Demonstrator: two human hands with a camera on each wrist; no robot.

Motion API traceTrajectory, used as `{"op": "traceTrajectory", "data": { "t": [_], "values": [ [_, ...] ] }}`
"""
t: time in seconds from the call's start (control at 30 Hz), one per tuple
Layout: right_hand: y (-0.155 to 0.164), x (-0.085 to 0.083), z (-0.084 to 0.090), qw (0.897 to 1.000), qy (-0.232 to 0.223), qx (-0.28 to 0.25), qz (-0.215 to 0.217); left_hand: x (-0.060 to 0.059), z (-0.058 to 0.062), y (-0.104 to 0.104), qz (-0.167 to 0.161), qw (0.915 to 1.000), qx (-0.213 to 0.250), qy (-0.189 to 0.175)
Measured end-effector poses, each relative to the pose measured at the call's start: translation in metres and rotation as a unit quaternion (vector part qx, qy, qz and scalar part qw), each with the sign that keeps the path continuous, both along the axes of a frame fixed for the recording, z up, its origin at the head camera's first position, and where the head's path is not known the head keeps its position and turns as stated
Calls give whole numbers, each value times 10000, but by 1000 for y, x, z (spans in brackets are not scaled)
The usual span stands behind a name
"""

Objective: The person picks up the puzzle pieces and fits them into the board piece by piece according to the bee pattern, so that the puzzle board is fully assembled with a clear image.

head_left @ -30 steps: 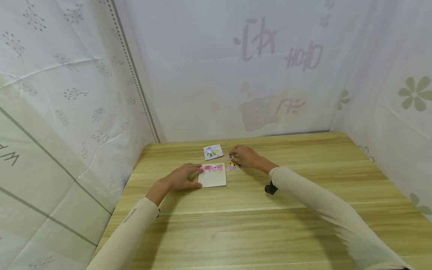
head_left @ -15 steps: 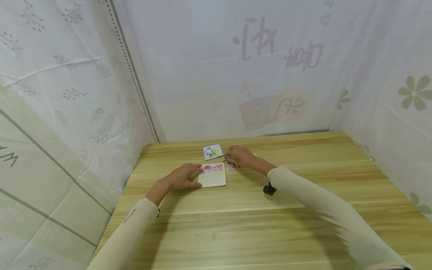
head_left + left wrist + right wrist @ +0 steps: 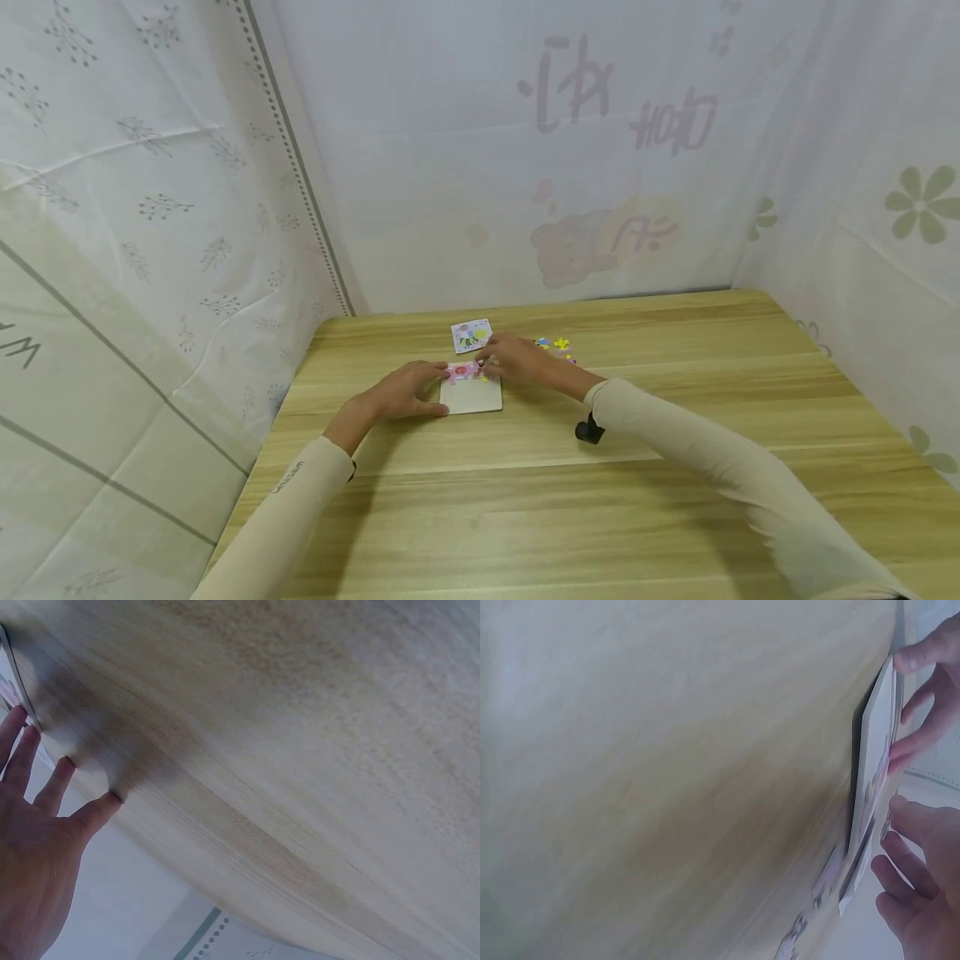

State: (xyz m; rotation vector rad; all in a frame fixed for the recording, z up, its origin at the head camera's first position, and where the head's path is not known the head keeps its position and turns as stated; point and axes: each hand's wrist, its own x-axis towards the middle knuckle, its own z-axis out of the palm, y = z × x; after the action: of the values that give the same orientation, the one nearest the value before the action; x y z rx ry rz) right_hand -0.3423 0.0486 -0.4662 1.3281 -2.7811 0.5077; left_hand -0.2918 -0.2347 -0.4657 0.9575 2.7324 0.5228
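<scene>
A pale square puzzle board [image 3: 476, 400] lies on the table, with pink puzzle pieces [image 3: 461, 372] along its far edge. My left hand [image 3: 403, 393] rests at the board's left side, thumb at the near corner and fingers at the far one, spread and fairly straight. Over the board's far right corner, my right hand [image 3: 519, 360] pinches a small jigsaw piece [image 3: 886, 823] between thumb and fingertips. The piece's picture is mostly hidden by the fingers. Both hands [image 3: 930, 870] meet near the board in the right wrist view.
A picture card with a bee [image 3: 471, 337] lies just behind the board. Several loose jigsaw pieces [image 3: 562, 343] are on the wooden table [image 3: 480, 500] to the right, partly behind the right hand. Patterned cloth [image 3: 450, 150] hangs behind and at both sides.
My right hand has moved left from the loose pieces to the board, bringing a jigsaw piece along. More loose pieces are now uncovered. The left hand has stayed at the board.
</scene>
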Motion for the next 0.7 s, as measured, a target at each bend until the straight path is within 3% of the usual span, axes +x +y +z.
{"op": "traceTrajectory", "data": {
  "t": [0.43, 0.7],
  "values": [
    [-17, 11, -8, 9989, -74, -252, 391, 2, 0, -1, 53, 9999, 71, -89],
    [-31, 16, -6, 9988, -138, -126, 446, 1, 1, -1, 23, 10000, 42, -48]
  ]
}}
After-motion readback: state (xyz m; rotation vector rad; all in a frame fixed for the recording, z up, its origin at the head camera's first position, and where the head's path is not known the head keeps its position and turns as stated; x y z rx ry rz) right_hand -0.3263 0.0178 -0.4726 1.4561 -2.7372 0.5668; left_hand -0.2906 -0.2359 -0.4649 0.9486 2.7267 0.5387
